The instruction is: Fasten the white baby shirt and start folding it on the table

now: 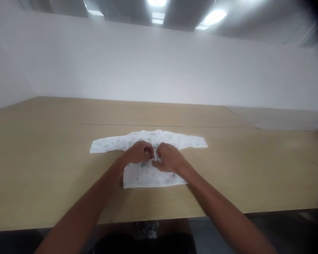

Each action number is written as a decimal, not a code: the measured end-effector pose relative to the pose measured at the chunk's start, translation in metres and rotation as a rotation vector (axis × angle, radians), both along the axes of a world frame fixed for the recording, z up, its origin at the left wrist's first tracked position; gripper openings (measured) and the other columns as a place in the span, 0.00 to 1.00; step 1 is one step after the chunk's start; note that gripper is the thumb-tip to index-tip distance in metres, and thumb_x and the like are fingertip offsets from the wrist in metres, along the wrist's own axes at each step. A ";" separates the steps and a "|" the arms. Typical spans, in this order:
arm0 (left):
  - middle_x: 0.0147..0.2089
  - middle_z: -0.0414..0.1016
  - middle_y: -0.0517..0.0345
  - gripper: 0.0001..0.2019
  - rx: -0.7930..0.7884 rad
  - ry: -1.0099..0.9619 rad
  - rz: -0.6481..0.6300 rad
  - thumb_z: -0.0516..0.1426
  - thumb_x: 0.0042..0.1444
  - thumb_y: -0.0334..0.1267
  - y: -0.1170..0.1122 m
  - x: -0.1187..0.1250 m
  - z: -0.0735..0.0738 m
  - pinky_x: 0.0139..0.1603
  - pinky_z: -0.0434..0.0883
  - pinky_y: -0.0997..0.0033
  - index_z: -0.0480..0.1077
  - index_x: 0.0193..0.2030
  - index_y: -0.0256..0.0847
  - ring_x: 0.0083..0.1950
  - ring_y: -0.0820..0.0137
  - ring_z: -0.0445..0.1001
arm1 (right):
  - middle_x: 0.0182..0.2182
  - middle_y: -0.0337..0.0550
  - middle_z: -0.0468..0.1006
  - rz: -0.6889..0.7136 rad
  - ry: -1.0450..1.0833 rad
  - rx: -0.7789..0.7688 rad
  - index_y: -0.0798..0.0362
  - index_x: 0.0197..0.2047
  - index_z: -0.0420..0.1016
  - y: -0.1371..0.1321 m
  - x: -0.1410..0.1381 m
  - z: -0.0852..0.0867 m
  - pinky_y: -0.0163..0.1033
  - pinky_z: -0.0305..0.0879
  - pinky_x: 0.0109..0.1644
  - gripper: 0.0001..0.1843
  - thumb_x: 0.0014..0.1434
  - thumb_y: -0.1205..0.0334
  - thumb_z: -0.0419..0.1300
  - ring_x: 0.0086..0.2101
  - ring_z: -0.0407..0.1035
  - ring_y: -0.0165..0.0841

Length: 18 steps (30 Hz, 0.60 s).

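- A pale wall [159,67] stands beyond the white printed shirt [140,178].
- Left hand [140,151]: fingers curled in over the shirt's middle; I cannot tell whether they grip cloth.
- Right hand [170,157]: half-curled at the shirt's centre front, its hold likewise unclear.
- The shirt lies spread, 2 sleeves outstretched.
- Under the shirt: a wood-toned table [254,169].

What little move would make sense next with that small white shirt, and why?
Perhaps the left hand and right hand should ease the shirt front together: both are curled side by side over its middle line, while the sleeves lie spread on the table.
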<state>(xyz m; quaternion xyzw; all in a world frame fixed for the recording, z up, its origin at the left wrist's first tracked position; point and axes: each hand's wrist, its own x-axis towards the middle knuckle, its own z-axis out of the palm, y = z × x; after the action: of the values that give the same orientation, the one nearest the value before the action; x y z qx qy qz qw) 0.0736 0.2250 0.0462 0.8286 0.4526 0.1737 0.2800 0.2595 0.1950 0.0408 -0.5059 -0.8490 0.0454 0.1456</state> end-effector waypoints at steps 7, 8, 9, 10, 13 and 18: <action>0.34 0.80 0.60 0.09 -0.049 -0.058 -0.076 0.56 0.50 0.28 -0.001 0.006 -0.007 0.35 0.67 0.72 0.78 0.33 0.42 0.36 0.68 0.75 | 0.32 0.49 0.72 0.024 -0.072 -0.036 0.56 0.28 0.70 -0.008 -0.006 0.007 0.39 0.52 0.29 0.10 0.52 0.57 0.60 0.28 0.64 0.33; 0.34 0.80 0.60 0.08 -0.038 -0.056 -0.068 0.57 0.50 0.29 0.000 0.006 -0.009 0.35 0.67 0.71 0.78 0.33 0.42 0.35 0.67 0.75 | 0.32 0.49 0.72 0.032 -0.078 -0.048 0.56 0.28 0.71 -0.009 -0.007 0.007 0.38 0.52 0.29 0.12 0.52 0.55 0.61 0.29 0.64 0.34; 0.33 0.79 0.60 0.07 -0.031 -0.049 -0.060 0.58 0.50 0.30 0.000 0.007 -0.009 0.35 0.67 0.71 0.78 0.33 0.42 0.35 0.67 0.75 | 0.32 0.49 0.72 0.031 -0.083 -0.055 0.56 0.28 0.71 -0.011 -0.008 0.007 0.38 0.52 0.29 0.12 0.52 0.54 0.61 0.29 0.64 0.34; 0.33 0.79 0.60 0.06 -0.033 -0.043 -0.054 0.59 0.50 0.31 0.001 0.007 -0.010 0.35 0.67 0.71 0.78 0.33 0.41 0.35 0.67 0.75 | 0.32 0.49 0.72 0.020 -0.084 -0.056 0.56 0.28 0.71 -0.012 -0.009 0.007 0.38 0.53 0.29 0.12 0.53 0.55 0.60 0.30 0.65 0.34; 0.32 0.79 0.60 0.05 -0.077 -0.047 -0.064 0.60 0.48 0.30 0.002 0.005 -0.008 0.34 0.67 0.72 0.77 0.31 0.40 0.34 0.68 0.74 | 0.32 0.50 0.72 -0.043 -0.077 -0.060 0.57 0.29 0.72 -0.015 -0.011 0.004 0.37 0.53 0.30 0.09 0.55 0.59 0.57 0.31 0.66 0.35; 0.32 0.79 0.60 0.04 -0.132 -0.078 -0.091 0.59 0.48 0.30 0.004 0.000 -0.007 0.35 0.68 0.71 0.76 0.29 0.40 0.34 0.68 0.75 | 0.33 0.53 0.73 -0.090 -0.100 -0.066 0.58 0.32 0.74 -0.015 -0.014 -0.002 0.39 0.56 0.32 0.12 0.57 0.59 0.55 0.37 0.68 0.41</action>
<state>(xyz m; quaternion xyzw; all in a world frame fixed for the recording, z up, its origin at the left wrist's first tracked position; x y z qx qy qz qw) 0.0737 0.2288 0.0394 0.8207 0.4138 0.1626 0.3589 0.2454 0.1803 0.0392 -0.5497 -0.8296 0.0415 0.0880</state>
